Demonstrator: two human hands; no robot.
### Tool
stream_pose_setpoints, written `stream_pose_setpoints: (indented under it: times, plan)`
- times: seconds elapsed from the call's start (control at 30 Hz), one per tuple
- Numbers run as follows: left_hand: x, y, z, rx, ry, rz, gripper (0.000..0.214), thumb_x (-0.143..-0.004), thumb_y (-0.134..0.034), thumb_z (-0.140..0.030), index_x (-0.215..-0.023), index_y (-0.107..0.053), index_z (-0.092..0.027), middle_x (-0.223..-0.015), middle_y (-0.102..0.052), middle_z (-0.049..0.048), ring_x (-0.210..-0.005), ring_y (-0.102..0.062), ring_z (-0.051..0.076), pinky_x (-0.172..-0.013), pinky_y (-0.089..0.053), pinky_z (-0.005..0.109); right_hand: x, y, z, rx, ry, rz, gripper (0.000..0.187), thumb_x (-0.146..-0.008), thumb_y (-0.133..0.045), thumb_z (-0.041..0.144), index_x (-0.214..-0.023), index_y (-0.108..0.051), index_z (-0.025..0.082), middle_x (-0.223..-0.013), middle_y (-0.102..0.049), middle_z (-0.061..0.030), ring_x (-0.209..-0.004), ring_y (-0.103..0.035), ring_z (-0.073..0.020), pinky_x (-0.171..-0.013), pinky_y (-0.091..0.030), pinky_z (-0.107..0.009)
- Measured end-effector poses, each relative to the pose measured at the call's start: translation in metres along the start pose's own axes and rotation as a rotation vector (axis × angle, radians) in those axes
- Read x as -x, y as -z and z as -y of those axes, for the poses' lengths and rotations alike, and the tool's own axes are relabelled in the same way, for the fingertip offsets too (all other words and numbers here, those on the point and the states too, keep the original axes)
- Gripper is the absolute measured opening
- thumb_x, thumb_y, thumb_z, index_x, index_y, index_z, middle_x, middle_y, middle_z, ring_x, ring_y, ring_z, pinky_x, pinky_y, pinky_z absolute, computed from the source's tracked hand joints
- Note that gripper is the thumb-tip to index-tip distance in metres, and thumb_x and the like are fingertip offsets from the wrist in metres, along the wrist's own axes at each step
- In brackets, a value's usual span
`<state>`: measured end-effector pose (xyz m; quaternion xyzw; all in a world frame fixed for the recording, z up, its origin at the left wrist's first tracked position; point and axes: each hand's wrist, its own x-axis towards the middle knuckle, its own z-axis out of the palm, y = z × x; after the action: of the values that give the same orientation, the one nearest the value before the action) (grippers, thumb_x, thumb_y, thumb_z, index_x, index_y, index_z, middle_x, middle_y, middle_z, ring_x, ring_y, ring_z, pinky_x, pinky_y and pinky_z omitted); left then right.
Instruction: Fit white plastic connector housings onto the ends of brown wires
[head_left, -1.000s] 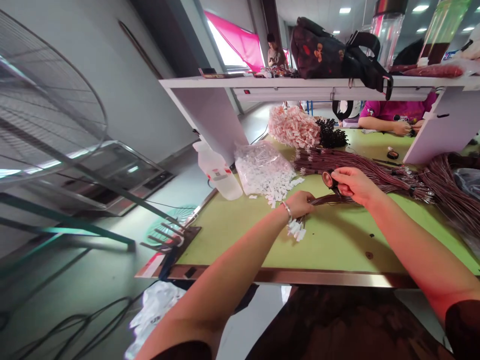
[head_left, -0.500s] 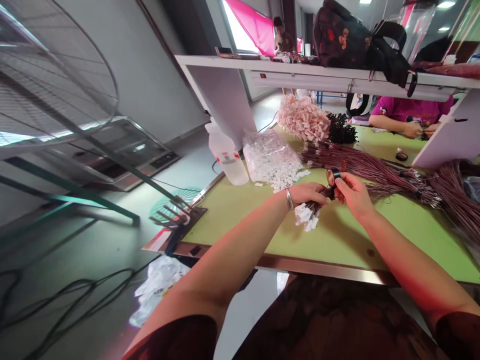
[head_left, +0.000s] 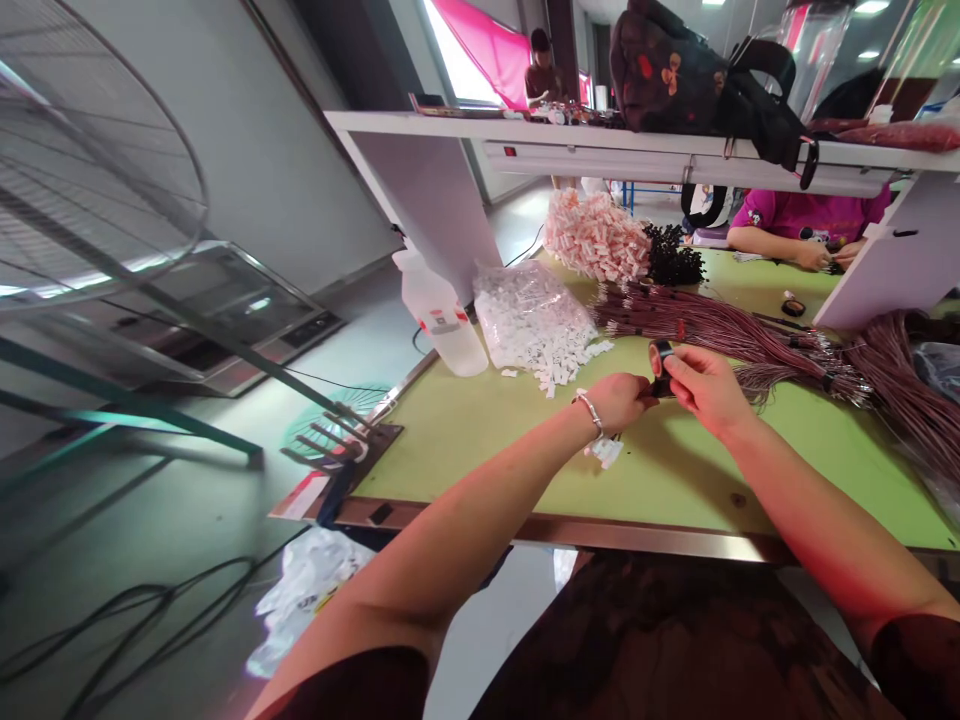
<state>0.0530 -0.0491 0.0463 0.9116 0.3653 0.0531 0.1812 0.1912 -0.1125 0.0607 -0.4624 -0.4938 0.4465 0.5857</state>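
My left hand (head_left: pixel 621 402), with a bracelet at its wrist, is closed round a bundle of wires that it mostly hides. The bundle's white connectors (head_left: pixel 606 452) show below the wrist, just over the green tabletop. My right hand (head_left: pixel 709 388) pinches a roll of black tape (head_left: pixel 660 356) at the left hand's fingertips. Between the two hands, black tape meets the bundle, though the exact contact is covered by fingers. Behind the hands lies a long bunch of dark red wires (head_left: pixel 697 318).
A clear bag of white connectors (head_left: pixel 532 315) has spilled partly onto the green table (head_left: pixel 465 450). Left of it stands a plastic bottle (head_left: pixel 448 325). Pink connectors (head_left: pixel 596 240) and black ones (head_left: pixel 673 255) are piled behind. Opposite sits a person in a pink shirt (head_left: pixel 806 215).
My left hand has turned over the bundle, so fewer white connectors show. The tape roll has shifted slightly and tilted with my right hand. The whole view has moved a little.
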Motion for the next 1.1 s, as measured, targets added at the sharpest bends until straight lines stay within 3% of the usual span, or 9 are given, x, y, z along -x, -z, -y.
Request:
stream_pose_setpoints:
  times: [0.27,0.43,0.5,0.57,0.7,0.77,0.87,0.93,1.1]
  plan:
    - [0.012,0.004,-0.015,-0.420,-0.105,-0.117,0.029,-0.088,-0.043,-0.031,-0.087,-0.063,-0.010,-0.078,-0.068,0.0136,-0.075,-0.064,0.025,-0.074,-0.041,0.037,-0.036,-0.006,0.012,0.383,0.098,0.119,0.029,-0.071,-0.061,0.042,-0.067,-0.062,0.013,-0.061,-0.054,0.0008,-0.055,-0.041,-0.0082,-0.052,-0.032,-0.022]
    - [0.022,0.003,-0.017,-0.474,-0.086,-0.290,0.025,-0.087,-0.043,-0.026,-0.090,-0.062,-0.010,-0.074,-0.067,0.0135,-0.074,-0.062,0.026,-0.072,-0.040,0.037,-0.059,-0.004,-0.008,0.752,-0.184,0.157,0.037,-0.072,-0.056,0.048,-0.055,-0.055,0.015,-0.044,-0.037,0.0049,-0.044,-0.030,-0.0076,-0.047,-0.024,-0.024]
    - [0.022,0.001,-0.013,-0.395,-0.115,-0.352,0.025,-0.086,-0.045,-0.025,-0.099,-0.061,-0.012,-0.075,-0.067,0.0105,-0.072,-0.061,0.025,-0.072,-0.039,0.037,-0.064,0.000,-0.011,0.924,-0.260,0.182,0.037,-0.068,-0.062,0.044,-0.048,-0.050,0.016,-0.043,-0.037,0.0042,-0.044,-0.031,-0.0082,-0.047,-0.024,-0.025]
    - [0.019,0.000,-0.006,-0.228,-0.130,-0.371,0.024,-0.084,-0.049,-0.028,-0.100,-0.063,-0.018,-0.075,-0.068,0.0061,-0.071,-0.060,0.022,-0.073,-0.040,0.035,-0.061,0.005,-0.008,1.024,-0.207,0.079,0.035,-0.070,-0.061,0.040,-0.047,-0.048,0.017,-0.047,-0.043,0.0012,-0.049,-0.038,-0.0105,-0.050,-0.026,-0.025]
    - [0.007,0.003,0.010,0.282,-0.002,-0.269,0.021,-0.076,-0.056,-0.034,-0.084,-0.069,-0.020,-0.065,-0.063,-0.0007,-0.061,-0.055,0.015,-0.061,-0.040,0.025,-0.028,0.017,0.001,1.031,0.304,-0.381,0.032,-0.086,-0.040,0.034,-0.065,-0.057,0.017,-0.069,-0.057,-0.0052,-0.066,-0.047,-0.0140,-0.061,-0.032,-0.025]
    - [0.000,0.004,0.015,0.472,0.068,-0.202,0.025,-0.072,-0.058,-0.036,-0.081,-0.070,-0.016,-0.057,-0.056,-0.0021,-0.054,-0.049,0.012,-0.053,-0.036,0.023,-0.004,0.020,-0.003,1.047,0.322,-0.258,0.038,-0.087,-0.039,0.039,-0.062,-0.057,0.017,-0.061,-0.054,-0.0030,-0.059,-0.044,-0.0128,-0.059,-0.030,-0.025]
    - [-0.007,0.006,0.017,0.660,0.123,-0.144,0.030,-0.066,-0.062,-0.039,-0.079,-0.069,-0.012,-0.050,-0.046,-0.0042,-0.047,-0.041,0.009,-0.047,-0.032,0.021,0.020,0.019,-0.023,1.006,0.048,-0.042,0.034,-0.077,-0.054,0.048,-0.068,-0.063,0.017,-0.054,-0.050,-0.0002,-0.050,-0.039,-0.0113,-0.052,-0.026,-0.025]
    - [-0.009,0.006,0.016,0.750,0.138,-0.113,0.031,-0.064,-0.064,-0.040,-0.077,-0.067,-0.012,-0.048,-0.044,-0.0050,-0.045,-0.038,0.008,-0.045,-0.030,0.020,0.024,0.016,-0.041,0.816,-0.059,0.060,0.032,-0.073,-0.057,0.048,-0.077,-0.066,0.017,-0.052,-0.047,0.0022,-0.049,-0.037,-0.0108,-0.051,-0.026,-0.024]
    - [-0.005,0.008,0.021,0.855,0.146,0.031,0.032,-0.063,-0.064,-0.036,-0.082,-0.063,-0.011,-0.047,-0.046,-0.0052,-0.043,-0.041,0.007,-0.044,-0.030,0.020,0.020,0.008,-0.063,0.488,-0.022,0.062,0.025,-0.072,-0.059,0.041,-0.070,-0.059,0.017,-0.056,-0.040,0.0038,-0.052,-0.034,-0.0099,-0.051,-0.027,-0.023]
